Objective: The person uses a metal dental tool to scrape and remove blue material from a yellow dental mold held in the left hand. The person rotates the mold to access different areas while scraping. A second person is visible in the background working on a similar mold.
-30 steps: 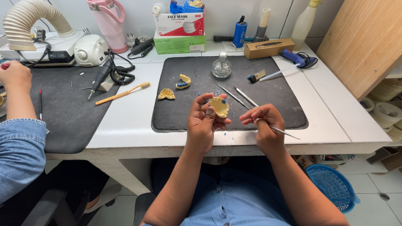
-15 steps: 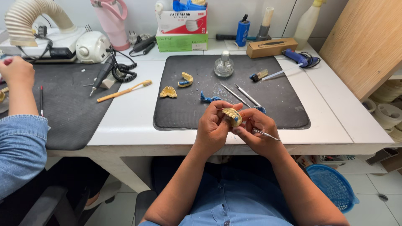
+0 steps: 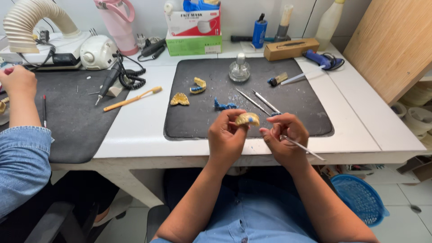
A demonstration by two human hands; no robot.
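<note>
Left hand [image 3: 227,137] pinching a yellow dental cast [image 3: 247,119] between fingertips above the near edge of the dark mat [image 3: 306,112] on the desk [image 3: 360,135]; right hand [image 3: 284,139], just beside it, closed around a thin metal instrument [image 3: 306,148] pointing rightward.

Worktop [image 3: 360,121]: white, two dark mats, one [image 3: 252,90] centre, one [image 3: 67,117] left. Centre mat holds a small glass bottle [image 3: 240,68], two yellow dental casts [image 3: 180,99] [image 3: 198,85], blue wax bits [image 3: 224,106], two metal probes [image 3: 258,101], a brush [image 3: 278,79]. Between the mats, a wooden-handled toothbrush [image 3: 132,99]. Back row: pink jug [image 3: 119,24], stacked cardboard boxes [image 3: 194,28], wooden block [image 3: 288,48], blue torch lighter [image 3: 320,59]. Far left: ribbed extraction hose [image 3: 31,22], white motor unit [image 3: 98,51] with coiled cable. Blue basket [image 3: 360,198] on the floor, right. Co-worker's denim sleeve [image 3: 22,166] at left edge.
</note>
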